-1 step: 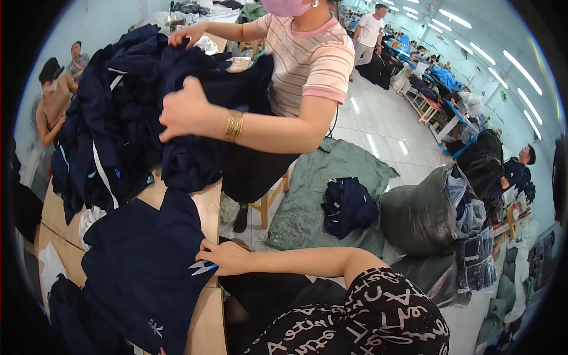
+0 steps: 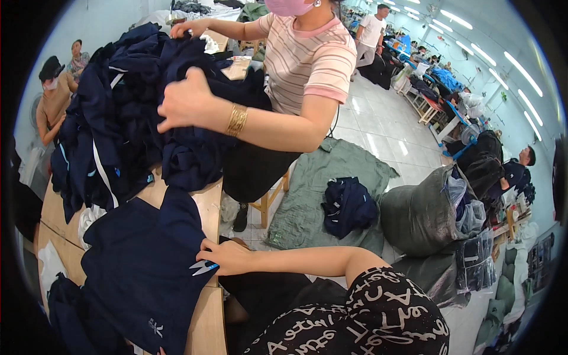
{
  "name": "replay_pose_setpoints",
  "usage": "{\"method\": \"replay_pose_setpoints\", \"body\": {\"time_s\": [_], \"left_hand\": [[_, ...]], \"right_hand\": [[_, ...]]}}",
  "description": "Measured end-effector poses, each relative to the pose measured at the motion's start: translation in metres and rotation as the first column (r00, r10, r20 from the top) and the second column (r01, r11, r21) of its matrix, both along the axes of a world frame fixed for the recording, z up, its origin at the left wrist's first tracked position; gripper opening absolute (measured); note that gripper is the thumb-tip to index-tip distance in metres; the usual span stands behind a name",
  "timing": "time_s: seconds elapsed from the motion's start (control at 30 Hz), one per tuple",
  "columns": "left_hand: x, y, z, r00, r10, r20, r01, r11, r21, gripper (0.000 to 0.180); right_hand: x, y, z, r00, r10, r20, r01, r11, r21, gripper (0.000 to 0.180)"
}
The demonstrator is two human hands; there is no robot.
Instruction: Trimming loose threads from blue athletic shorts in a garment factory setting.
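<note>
A dark navy garment [image 2: 139, 260] lies spread over the wooden table, with a small pale emblem near its lower end. My right hand [image 2: 228, 257] is closed around thread snips [image 2: 204, 268] at the garment's right edge, fingers pressed against the cloth. The snips' pale blades point left over the fabric; the blue part sits by my fingers. Of my left hand [image 2: 161, 351], only a bit of fingertip shows at the garment's bottom edge by the picture's rim; its grip is hidden.
Across the table [image 2: 204, 322], a co-worker in a striped shirt [image 2: 307, 59] handles a large heap of navy garments [image 2: 118, 118]. A green sheet [image 2: 302, 195] on the floor bears a navy bundle [image 2: 349, 207]. Stuffed sacks [image 2: 420, 207] stand to the right.
The co-worker's near hand has shifted slightly up and left, and the cloth by it has dropped a little. My right hand and the snips have barely moved.
</note>
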State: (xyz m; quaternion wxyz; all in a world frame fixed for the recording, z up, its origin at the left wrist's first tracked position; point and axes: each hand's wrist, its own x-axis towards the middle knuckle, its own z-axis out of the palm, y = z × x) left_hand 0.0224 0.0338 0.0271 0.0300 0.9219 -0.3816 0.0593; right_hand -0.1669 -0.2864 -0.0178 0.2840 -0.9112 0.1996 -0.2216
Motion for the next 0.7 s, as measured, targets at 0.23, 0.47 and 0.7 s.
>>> {"method": "replay_pose_setpoints", "body": {"time_s": [0.23, 0.47, 0.7], "left_hand": [[-0.002, -0.007, 0.004, 0.972, -0.233, 0.004, 0.23, 0.956, -0.184, 0.056], [0.0, 0.004, -0.054, 0.974, -0.128, -0.185, 0.031, 0.891, -0.452, 0.031], [-0.004, 0.012, -0.066, 0.972, -0.07, -0.223, -0.049, 0.87, -0.49, 0.027]], "right_hand": [[-0.002, 0.005, 0.012, 0.992, 0.129, 0.004, -0.129, 0.991, -0.018, 0.05], [-0.015, -0.005, 0.005, 0.999, -0.013, 0.042, 0.008, 0.992, 0.126, 0.041], [-0.006, -0.002, -0.015, 0.998, -0.057, 0.033, 0.044, 0.954, 0.297, 0.046]]}}
